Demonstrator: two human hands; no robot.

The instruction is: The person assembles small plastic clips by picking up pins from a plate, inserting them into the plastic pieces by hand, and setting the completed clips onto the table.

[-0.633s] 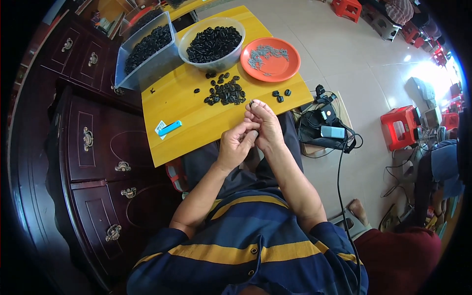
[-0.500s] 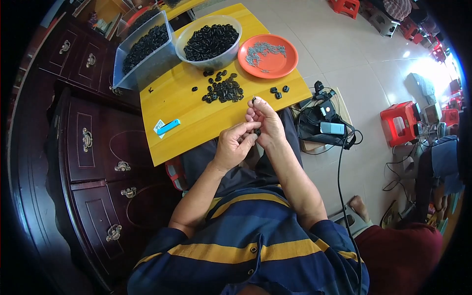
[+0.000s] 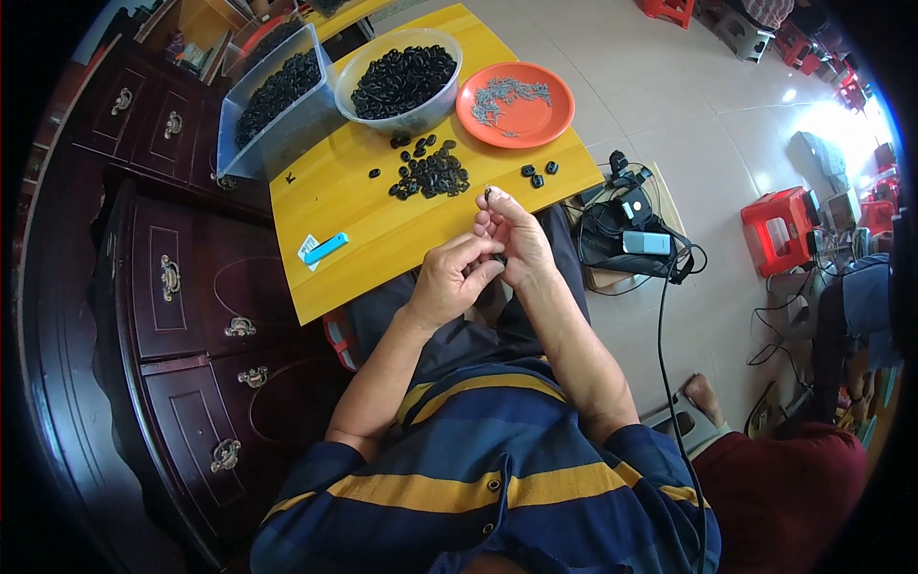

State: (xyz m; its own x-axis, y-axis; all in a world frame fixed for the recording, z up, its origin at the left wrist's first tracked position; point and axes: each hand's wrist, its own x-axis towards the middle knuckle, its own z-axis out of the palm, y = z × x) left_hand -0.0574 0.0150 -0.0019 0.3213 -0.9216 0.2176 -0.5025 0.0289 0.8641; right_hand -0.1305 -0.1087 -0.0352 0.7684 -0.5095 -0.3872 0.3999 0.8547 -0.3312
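Black piece point(image 3: 489, 193) clamped at tips, right grip point(image 3: 523, 241); left grip point(image 3: 448, 283) pinches second piece point(image 3: 500, 258) (half-hidden).

The shirt point(image 3: 459, 440) is a short-sleeved one in broad horizontal bands – deep navy alternating with a greyer blue – crossed by mustard-yellow stripes point(image 3: 564, 492). Small, round, dark buttons point(image 3: 493, 485) run down the front placket. The left sleeve point(image 3: 316, 471) and right sleeve point(image 3: 643, 461) are loose, navy toward the cuff, with yellow farther up. Dark, plain trousers point(image 3: 402, 330) cover the legs. Forearms, left hand point(image 3: 446, 282) and right hand point(image 3: 524, 247) are bare, and a thin black cable point(image 3: 666, 383) passes by the right sleeve.
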